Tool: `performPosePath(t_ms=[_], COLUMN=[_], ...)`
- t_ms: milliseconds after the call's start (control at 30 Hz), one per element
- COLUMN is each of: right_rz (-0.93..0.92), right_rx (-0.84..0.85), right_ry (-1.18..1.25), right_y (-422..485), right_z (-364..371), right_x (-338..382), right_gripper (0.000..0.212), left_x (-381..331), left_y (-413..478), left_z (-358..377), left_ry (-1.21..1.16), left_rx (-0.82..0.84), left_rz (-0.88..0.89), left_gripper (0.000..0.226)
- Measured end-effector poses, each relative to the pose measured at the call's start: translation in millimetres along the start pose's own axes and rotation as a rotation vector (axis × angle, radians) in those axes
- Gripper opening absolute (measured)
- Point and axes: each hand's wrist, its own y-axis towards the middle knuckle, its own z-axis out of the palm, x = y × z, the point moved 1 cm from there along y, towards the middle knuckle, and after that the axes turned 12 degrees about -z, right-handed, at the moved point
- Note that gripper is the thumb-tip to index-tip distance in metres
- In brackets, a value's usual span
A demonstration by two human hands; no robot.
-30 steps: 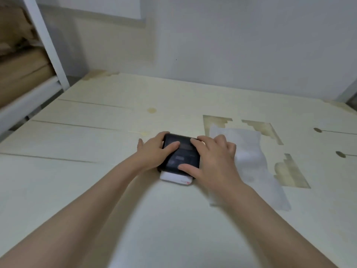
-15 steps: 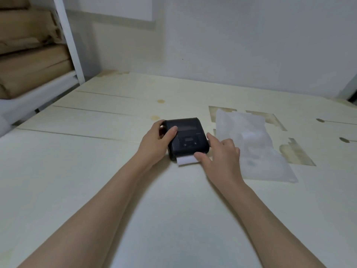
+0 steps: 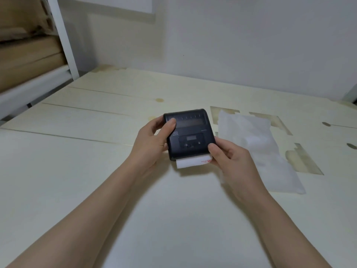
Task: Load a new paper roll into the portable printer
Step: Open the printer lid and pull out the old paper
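Observation:
A small black portable printer (image 3: 190, 133) is held between both hands above the pale table (image 3: 77, 171), its lid closed and its small display and buttons facing up. A short strip of white paper (image 3: 193, 163) with a red mark at its right end sticks out of the near edge. My left hand (image 3: 152, 144) grips the printer's left side with the thumb on top. My right hand (image 3: 229, 159) holds the near right corner, thumb on the top, fingers by the paper strip. The roll itself is hidden inside.
A crumpled white plastic wrapper (image 3: 257, 147) lies on the table just right of the printer. A white shelf frame (image 3: 63, 39) holding brown cardboard (image 3: 27, 53) stands at the far left. The wall (image 3: 231, 45) runs along the back of the table.
The printer has been lifted off the table and drawn closer to me. My right hand moved from the paper's edge to grip the printer's near right corner.

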Motion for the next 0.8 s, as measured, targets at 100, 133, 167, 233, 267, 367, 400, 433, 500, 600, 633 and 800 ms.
performPosePath(t_ms=[100, 133, 167, 233, 267, 367, 400, 433, 500, 600, 633, 800], right_rz=[-0.03, -0.045, -0.059, -0.079, -0.086, -0.101, -0.104, -0.102, -0.093, -0.061, -0.053, -0.037], right_rx=[-0.053, -0.065, -0.073, -0.095, -0.107, -0.138, -0.144, -0.145, -0.135, -0.105, -0.092, -0.018], right_ry=[-0.004, -0.004, -0.007, -0.022, -0.032, -0.043, -0.045, -0.049, -0.065, -0.149, -0.183, -0.387], right_y=[-3, -3, -4, -4, -4, -6, -7, -6, -5, -4, -4, -7], right_z=[1, 2, 2, 3, 4, 5, 5, 5, 5, 4, 4, 8], right_x=[-1, 0, 1, 3, 4, 4, 5, 6, 7, 7, 7, 4], right_gripper=[0.028, 0.027, 0.027, 0.027, 0.028, 0.028, 0.028, 0.028, 0.028, 0.027, 0.026, 0.019], left_x=[-5, -6, -8, -11, -12, -17, -17, -17, -16, -14, -13, -5], left_y=[-3, -5, -6, -9, -10, -13, -13, -14, -15, -12, -11, -8], left_z=[0, 1, 2, 3, 4, 4, 4, 4, 3, -3, -5, -13], left_ry=[-0.013, -0.016, -0.019, -0.031, -0.032, -0.032, -0.041, -0.05, -0.053, 0.063, 0.127, 0.367], left_rx=[-0.031, -0.039, -0.05, -0.072, -0.085, -0.124, -0.134, -0.139, -0.138, -0.123, -0.115, -0.087], left_rz=[0.012, 0.015, 0.017, 0.024, 0.032, 0.056, 0.056, 0.055, 0.054, 0.059, 0.059, 0.019], left_gripper=[0.02, 0.018, 0.019, 0.025, 0.027, 0.031, 0.032, 0.033, 0.033, 0.033, 0.032, 0.027])
